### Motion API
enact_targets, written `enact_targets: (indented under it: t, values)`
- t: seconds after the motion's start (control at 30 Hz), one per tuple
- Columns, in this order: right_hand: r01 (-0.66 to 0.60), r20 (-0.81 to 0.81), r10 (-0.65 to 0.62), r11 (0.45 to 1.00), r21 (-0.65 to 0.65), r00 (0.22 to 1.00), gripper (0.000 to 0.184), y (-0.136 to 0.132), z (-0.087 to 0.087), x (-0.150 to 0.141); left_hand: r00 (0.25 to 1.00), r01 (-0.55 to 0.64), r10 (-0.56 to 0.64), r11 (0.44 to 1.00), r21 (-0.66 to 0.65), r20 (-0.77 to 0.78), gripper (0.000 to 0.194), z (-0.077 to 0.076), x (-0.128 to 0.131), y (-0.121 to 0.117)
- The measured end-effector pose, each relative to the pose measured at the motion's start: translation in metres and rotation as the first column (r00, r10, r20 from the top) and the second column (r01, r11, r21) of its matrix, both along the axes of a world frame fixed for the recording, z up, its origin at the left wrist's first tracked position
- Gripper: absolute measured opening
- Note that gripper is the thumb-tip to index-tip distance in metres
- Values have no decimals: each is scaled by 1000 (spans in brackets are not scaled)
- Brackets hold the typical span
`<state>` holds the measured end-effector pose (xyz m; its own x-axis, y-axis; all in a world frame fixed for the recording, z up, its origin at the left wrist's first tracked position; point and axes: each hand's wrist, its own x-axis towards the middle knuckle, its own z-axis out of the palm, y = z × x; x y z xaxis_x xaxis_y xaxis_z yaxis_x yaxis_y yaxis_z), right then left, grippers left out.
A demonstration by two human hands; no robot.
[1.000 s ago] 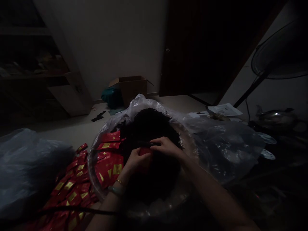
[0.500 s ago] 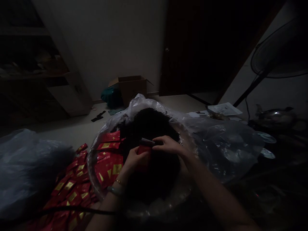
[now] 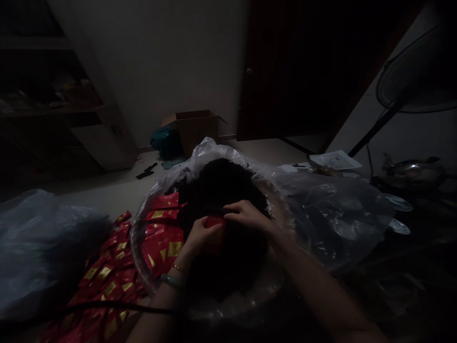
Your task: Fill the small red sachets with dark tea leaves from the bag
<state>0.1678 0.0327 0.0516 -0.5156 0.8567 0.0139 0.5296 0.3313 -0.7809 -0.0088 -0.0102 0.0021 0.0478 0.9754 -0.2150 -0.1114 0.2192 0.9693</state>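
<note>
My left hand [image 3: 200, 233] is closed on a small red packet [image 3: 215, 227], held upright by its side. My right hand [image 3: 246, 214] pinches a slim dark flat tool [image 3: 213, 209], which lies across the packet's top edge; its exact kind is hard to make out in the dim light. Both hands are over a heap of black, loose, leaf-like bits [image 3: 223, 178] in a wide round container lined with clear plastic [image 3: 210, 148]. Several flat red packets with gold labels [image 3: 162, 243] lie inside the container's left side, beside my left hand.
More red packets [image 3: 110, 281] are piled left of the container, near a large clear plastic bag [image 3: 39, 247]. Another plastic sheet [image 3: 332, 214] spreads to the right. Behind stands an open cardboard box [image 3: 198, 131]. A fan [image 3: 410, 81] and a shiny kettle-like pot [image 3: 414, 171] are at right.
The flat tool in my right hand has tilted, its pale face now looking dark. Both hands stay nearly in place, and the red packet remains in my left hand.
</note>
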Motion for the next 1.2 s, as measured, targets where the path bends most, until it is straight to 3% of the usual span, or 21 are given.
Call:
enact_targets:
  t: [0.57, 0.7, 0.87, 1.03, 1.2]
  values:
    - [49, 9, -49, 998, -33, 999, 36, -1, 2, -2, 1000, 10, -9, 999, -36, 20, 46, 5, 1, -1]
    - [17, -45, -24, 987, -157, 999, 36, 0, 9, 3, 999, 23, -22, 999, -36, 30, 48, 3, 0, -1]
    - [83, -81, -110, 954, -287, 991, 46, 4, 17, 18, 999, 28, -27, 999, -32, 20, 48, 1, -2, 0]
    - [1, -17, -3, 990, -141, 1000, 41, 5, 8, 15, 999, 48, -47, 998, -40, 17, 47, 1, -2, 0]
    - [32, 19, -32, 999, -18, 999, 31, 2, 2, 2, 999, 35, -35, 999, -32, 19, 48, 0, -4, 1]
